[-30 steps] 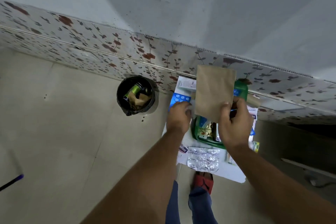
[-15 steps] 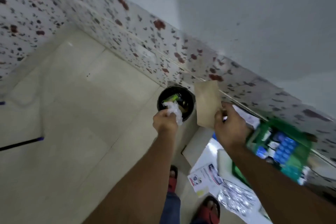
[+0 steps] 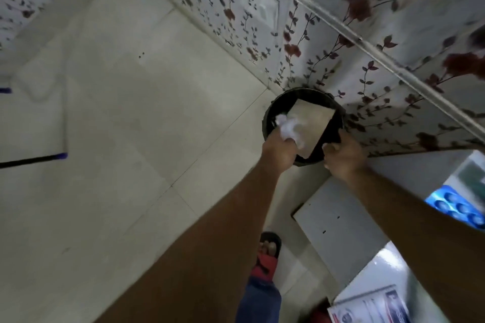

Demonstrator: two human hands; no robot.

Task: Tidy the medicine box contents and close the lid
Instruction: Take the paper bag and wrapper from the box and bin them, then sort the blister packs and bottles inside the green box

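A black waste bin stands on the floor against the flowered wall. My left hand is shut on a crumpled white wrapper over the bin's near rim. A brown paper envelope lies tilted across the bin's mouth. My right hand hovers at the bin's right rim, with a narrow dark gap between its loose fingers and the envelope. The green medicine box is blurred at the right edge, with a blue blister pack beside it.
A white board and a printed leaflet lie on the floor at lower right. My foot in a red sandal is below the arms. A black stick with a purple tip lies at left. Walls meet in a corner.
The view swung left from the medicine box to the bin. Both hands reached over the bin; the brown envelope went from my right hand's grip down into the bin's mouth.
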